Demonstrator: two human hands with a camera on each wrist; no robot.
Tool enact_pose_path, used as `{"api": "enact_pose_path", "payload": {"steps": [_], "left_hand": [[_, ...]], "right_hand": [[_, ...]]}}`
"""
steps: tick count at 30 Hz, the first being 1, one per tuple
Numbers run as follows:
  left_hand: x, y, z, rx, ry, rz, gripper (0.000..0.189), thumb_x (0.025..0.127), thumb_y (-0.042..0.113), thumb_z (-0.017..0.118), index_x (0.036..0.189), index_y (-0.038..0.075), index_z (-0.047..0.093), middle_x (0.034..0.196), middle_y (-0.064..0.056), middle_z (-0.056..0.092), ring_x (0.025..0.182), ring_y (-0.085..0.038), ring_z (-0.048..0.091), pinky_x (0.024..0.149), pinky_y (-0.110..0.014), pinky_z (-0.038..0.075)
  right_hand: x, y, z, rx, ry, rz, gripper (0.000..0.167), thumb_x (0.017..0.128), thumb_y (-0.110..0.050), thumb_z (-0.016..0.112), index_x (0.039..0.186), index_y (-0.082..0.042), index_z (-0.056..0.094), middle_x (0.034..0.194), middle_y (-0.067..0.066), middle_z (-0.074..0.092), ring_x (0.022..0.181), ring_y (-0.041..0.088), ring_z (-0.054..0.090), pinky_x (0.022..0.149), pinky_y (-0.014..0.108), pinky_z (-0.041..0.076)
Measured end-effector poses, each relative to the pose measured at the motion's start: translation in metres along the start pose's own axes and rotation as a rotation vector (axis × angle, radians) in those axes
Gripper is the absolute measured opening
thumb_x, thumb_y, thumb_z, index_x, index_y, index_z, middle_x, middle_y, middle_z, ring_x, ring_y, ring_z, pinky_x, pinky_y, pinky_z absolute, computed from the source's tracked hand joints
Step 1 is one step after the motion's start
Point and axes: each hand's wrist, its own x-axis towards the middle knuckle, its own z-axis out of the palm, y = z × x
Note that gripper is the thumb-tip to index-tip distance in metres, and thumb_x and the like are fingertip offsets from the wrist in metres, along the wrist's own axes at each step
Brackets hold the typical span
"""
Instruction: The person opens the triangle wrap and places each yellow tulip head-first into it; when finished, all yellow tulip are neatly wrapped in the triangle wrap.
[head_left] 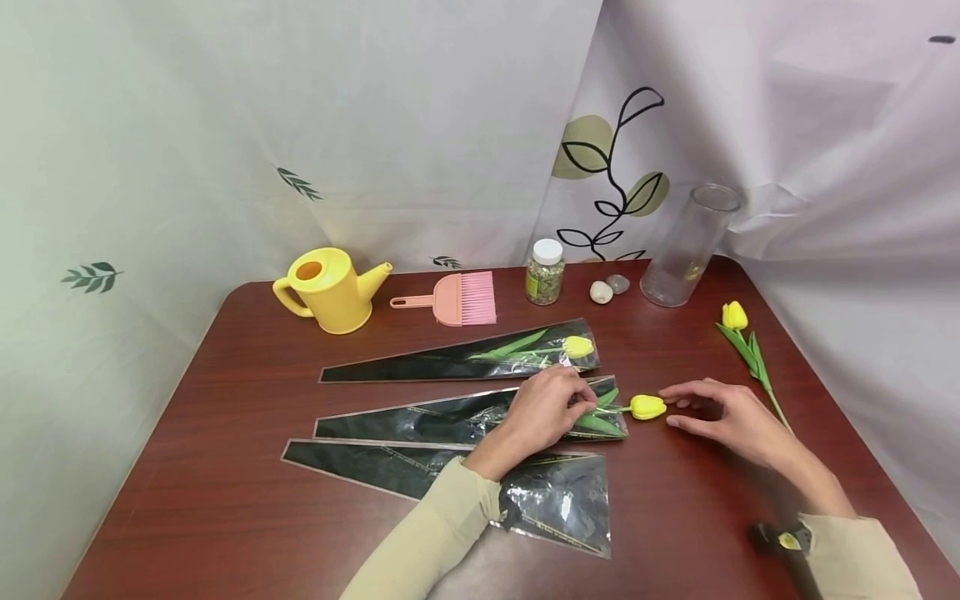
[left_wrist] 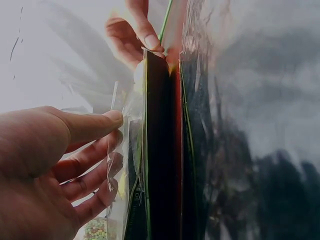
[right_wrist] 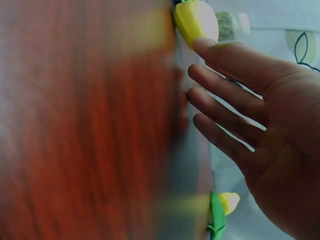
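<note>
My left hand (head_left: pixel 546 406) lies over the wide end of the middle black-and-clear flower sleeve (head_left: pixel 442 417). In the left wrist view, its thumb and fingers pinch the clear film (left_wrist: pixel 116 165). A yellow tulip (head_left: pixel 647 407) has its green leaves inside that sleeve and its bloom outside the opening. My right hand (head_left: pixel 727 417) is at the bloom's tip with fingers extended; in the right wrist view, a fingertip touches the bloom (right_wrist: pixel 196 22). At the top of the left wrist view, right-hand fingers are beside a green stem (left_wrist: pixel 165 22).
Behind lies a sleeve (head_left: pixel 405 363) holding another tulip (head_left: pixel 577 347); in front, a flat sleeve (head_left: pixel 562 500). A loose tulip (head_left: pixel 735 316) is at right. Along the back stand a watering can (head_left: pixel 337 292), pink brush (head_left: pixel 465 298), jar (head_left: pixel 544 275), stones (head_left: pixel 601 292) and glass vase (head_left: pixel 686 250).
</note>
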Motion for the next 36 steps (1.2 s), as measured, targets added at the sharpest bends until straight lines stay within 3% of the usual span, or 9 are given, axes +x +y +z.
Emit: {"api": "enact_pose_path", "payload": {"steps": [11, 26, 36], "left_hand": [[0.000, -0.001, -0.001, -0.009, 0.003, -0.006, 0.006, 0.088, 0.030, 0.075, 0.091, 0.025, 0.078, 0.090, 0.014, 0.064, 0.091, -0.003, 0.057, 0.080, -0.019, 0.046], [0.002, 0.001, -0.006, -0.007, 0.005, -0.001, 0.008, 0.089, 0.031, 0.074, 0.094, 0.025, 0.078, 0.086, 0.015, 0.061, 0.083, -0.001, 0.054, 0.072, -0.017, 0.044], [0.003, 0.000, -0.006, 0.008, -0.008, -0.007, 0.009, 0.089, 0.031, 0.074, 0.095, 0.025, 0.077, 0.088, 0.014, 0.061, 0.086, -0.002, 0.055, 0.073, -0.018, 0.045]], "right_hand": [[0.010, -0.007, 0.006, -0.017, 0.007, 0.000, 0.030, 0.078, -0.008, 0.083, 0.103, -0.021, 0.073, 0.086, -0.016, 0.064, 0.075, 0.002, 0.060, 0.067, 0.015, 0.047], [0.035, -0.025, 0.036, 0.114, -0.072, -0.039, 0.024, 0.081, -0.011, 0.081, 0.103, -0.020, 0.073, 0.085, -0.014, 0.065, 0.072, 0.005, 0.062, 0.064, 0.023, 0.051], [0.037, -0.029, 0.037, 0.107, -0.072, -0.053, 0.027, 0.081, -0.007, 0.080, 0.104, -0.018, 0.073, 0.084, -0.014, 0.065, 0.072, 0.004, 0.062, 0.063, 0.022, 0.051]]}}
